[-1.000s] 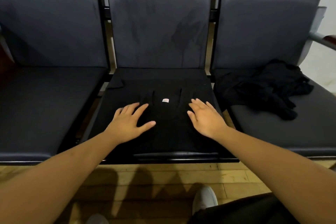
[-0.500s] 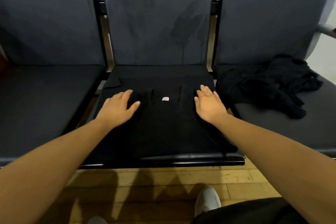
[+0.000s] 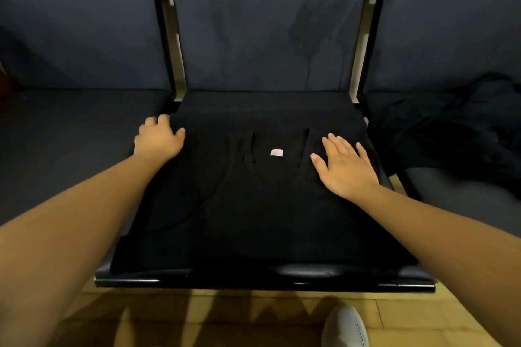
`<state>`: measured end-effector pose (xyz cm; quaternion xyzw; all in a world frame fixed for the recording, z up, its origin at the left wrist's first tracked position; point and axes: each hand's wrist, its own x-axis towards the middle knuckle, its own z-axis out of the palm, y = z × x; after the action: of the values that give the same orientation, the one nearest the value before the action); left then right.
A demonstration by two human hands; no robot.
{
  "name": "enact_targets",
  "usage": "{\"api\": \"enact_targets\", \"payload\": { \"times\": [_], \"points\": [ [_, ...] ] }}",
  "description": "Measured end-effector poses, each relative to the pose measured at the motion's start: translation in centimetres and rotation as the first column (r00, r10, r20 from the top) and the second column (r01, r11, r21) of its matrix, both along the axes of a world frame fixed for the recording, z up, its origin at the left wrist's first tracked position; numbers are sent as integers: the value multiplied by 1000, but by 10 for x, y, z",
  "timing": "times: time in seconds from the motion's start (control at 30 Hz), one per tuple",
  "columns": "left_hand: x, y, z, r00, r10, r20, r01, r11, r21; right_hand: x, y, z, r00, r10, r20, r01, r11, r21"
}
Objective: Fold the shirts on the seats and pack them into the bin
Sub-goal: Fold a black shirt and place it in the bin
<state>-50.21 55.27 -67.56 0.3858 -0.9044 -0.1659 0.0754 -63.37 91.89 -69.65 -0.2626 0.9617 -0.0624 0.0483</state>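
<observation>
My flat right hand [image 3: 345, 167] pins the black shirt [image 3: 267, 205] on the seat [image 3: 304, 274] so my left hand [image 3: 159, 139], gripping its cloth at the seat's left edge, can fold it in.

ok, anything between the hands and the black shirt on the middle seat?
Nothing visible. The right hand lies flat on the shirt right of its label; the left hand is at its left edge, fingers curled, grip unclear. The bin is not in view.

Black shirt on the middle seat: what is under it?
Under the black shirt lies the middle seat; only its front edge shows clearly. The rest of the cushion is covered.
</observation>
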Motion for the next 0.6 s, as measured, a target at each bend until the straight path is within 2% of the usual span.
{"api": "enact_targets", "payload": {
  "times": [0.07, 0.1, 0.17, 0.23, 0.27, 0.33, 0.4, 0.5, 0.6],
  "points": [
    [-13, 11, 4, 976, -204, -75, 197, 976, -90, -11, -7, 6, 999, -6, -43, 2, 995, -96],
    [-20, 17, 4, 950, -307, -59, 301, 949, -90, -19, -11, 10, 998, -8, -69, -1, 991, -130],
    [-32, 26, -1, 903, -425, 68, 426, 905, -9, -35, -19, 13, 999, -14, -40, 9, 992, -129],
    [-35, 30, -10, 881, -424, 210, 432, 902, 10, -47, -19, 9, 999, -27, 29, 28, 998, -59],
    [-35, 30, -13, 886, -403, 230, 419, 907, -23, -50, -18, 5, 999, -30, 36, 31, 999, -23],
    [-34, 24, -17, 906, -366, 213, 387, 919, -71, -56, -16, 1, 998, -41, 43, 42, 999, -21],
    [-37, 15, -16, 913, -365, 182, 380, 923, -57, -62, -16, 7, 997, -58, 46, 62, 993, -101],
    [-50, -3, -8, 911, -397, 110, 406, 911, -73, -91, -20, 24, 991, -117, -61, 101, 971, -216],
    [-64, -19, -2, 933, -339, 122, 339, 941, 25, -119, -21, 37, 982, -102, 159, 129, 976, -173]
  ]
}}
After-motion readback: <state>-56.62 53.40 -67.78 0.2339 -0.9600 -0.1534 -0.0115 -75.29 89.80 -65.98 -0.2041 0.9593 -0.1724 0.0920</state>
